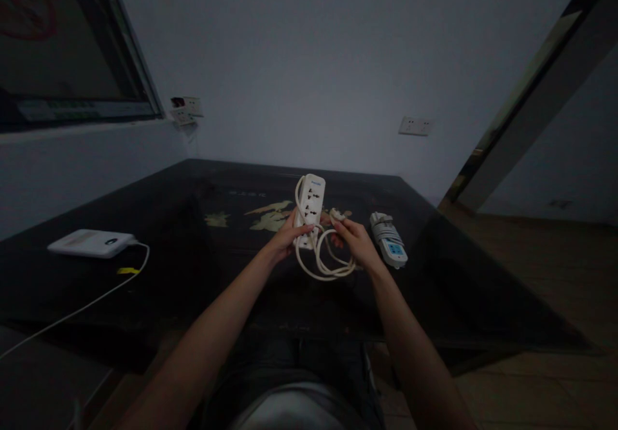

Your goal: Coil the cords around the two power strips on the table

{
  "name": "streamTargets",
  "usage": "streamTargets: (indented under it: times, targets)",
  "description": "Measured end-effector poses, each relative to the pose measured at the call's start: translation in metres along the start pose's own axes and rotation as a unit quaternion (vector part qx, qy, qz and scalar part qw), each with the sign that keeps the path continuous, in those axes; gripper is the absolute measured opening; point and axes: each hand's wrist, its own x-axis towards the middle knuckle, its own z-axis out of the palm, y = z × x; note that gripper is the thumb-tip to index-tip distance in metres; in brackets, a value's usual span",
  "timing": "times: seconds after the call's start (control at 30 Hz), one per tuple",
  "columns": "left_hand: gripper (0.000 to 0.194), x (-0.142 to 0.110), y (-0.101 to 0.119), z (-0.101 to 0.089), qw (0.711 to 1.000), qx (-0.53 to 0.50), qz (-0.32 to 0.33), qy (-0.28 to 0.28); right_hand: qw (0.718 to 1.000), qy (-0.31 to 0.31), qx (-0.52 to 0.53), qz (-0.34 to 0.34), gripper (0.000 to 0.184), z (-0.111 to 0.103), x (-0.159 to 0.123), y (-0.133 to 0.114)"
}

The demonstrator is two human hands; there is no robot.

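Note:
A white power strip (pixel 313 199) with a row of sockets is held up over the middle of the dark table, tilted with its far end away from me. My left hand (pixel 286 237) grips its near part from the left side, thumb across the face. My right hand (pixel 352 240) is closed on the plug (pixel 337 214) at the end of the cord. The off-white cord (pixel 321 278) hangs in loose loops between both hands, and one stretch runs up along the strip's left edge.
On the black table (pixel 193 208), a second power strip (pixel 389 240) wrapped in its cord lies at right. A white power bank (pixel 91 243) with a cable (pixel 91 304) and a yellow tag (pixel 128 270) is at left. Wall sockets (pixel 415 126) sit behind.

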Motion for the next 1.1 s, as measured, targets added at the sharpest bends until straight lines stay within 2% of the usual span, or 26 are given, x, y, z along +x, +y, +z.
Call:
streamTargets:
  times: [0.1,0.37,0.43,0.53,0.7,0.83,1.0,1.1]
  targets:
    - [0.075,0.0,0.0,0.0,1.0,0.004,0.002,0.001,0.999,-0.005,-0.04,-0.013,0.034,0.003,0.0,0.002]
    - [0.074,0.0,0.002,0.004,1.0,0.003,0.006,0.025,0.997,-0.026,-0.063,-0.019,0.031,0.002,-0.001,-0.001]
    - [0.076,0.001,0.002,0.004,1.0,0.0,0.005,0.027,0.995,-0.01,-0.092,-0.028,0.031,0.005,-0.001,0.0]
    - [0.078,0.002,0.002,0.002,1.0,-0.002,-0.007,0.029,0.985,0.055,-0.157,-0.047,0.031,0.01,-0.002,0.005]
    - [0.07,0.001,0.005,-0.003,0.999,0.008,-0.045,-0.015,0.955,0.139,-0.252,-0.073,0.029,0.017,0.001,0.009]
    - [0.07,0.001,0.006,-0.005,0.998,0.029,-0.048,-0.026,0.94,0.142,-0.297,-0.093,0.027,0.024,0.007,0.005]
    - [0.075,0.001,0.006,-0.003,0.997,0.076,-0.014,0.009,0.916,0.129,-0.366,-0.104,0.027,0.033,0.02,0.004]
    - [0.077,0.002,0.004,-0.001,0.997,0.063,-0.018,0.031,0.92,0.132,-0.354,-0.109,0.024,0.033,0.024,0.004]
